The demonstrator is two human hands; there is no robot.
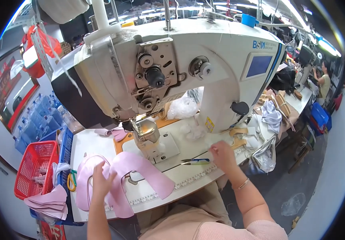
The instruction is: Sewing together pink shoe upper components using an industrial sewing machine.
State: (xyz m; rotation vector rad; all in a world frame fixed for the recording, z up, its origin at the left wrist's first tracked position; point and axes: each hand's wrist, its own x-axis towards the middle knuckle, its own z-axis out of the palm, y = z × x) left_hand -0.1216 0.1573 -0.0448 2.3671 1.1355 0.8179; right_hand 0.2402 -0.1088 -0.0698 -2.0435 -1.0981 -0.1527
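Observation:
My left hand [102, 181] is over the pink curved cut pieces [142, 167] at the left front of the sewing table [172, 170], fingers apart; whether it touches them I cannot tell. My right hand [223, 156] is raised near the table's right front, its fingers curled closed; what they hold, if anything, is hidden. Between the hands lie thread snips [195, 162], close to a ruler strip [190, 180] along the front edge. Beyond stands a white sewing machine [224, 44], its needle area above a metal post [148, 136].
At the left, a red basket [26, 170], a stack of pink pieces [54, 202] and orange-handled scissors [71, 182] hang or sit beside the table. Fabric scraps [270, 112] and tan pieces [239, 134] lie at the right. A person [323, 80] works far right.

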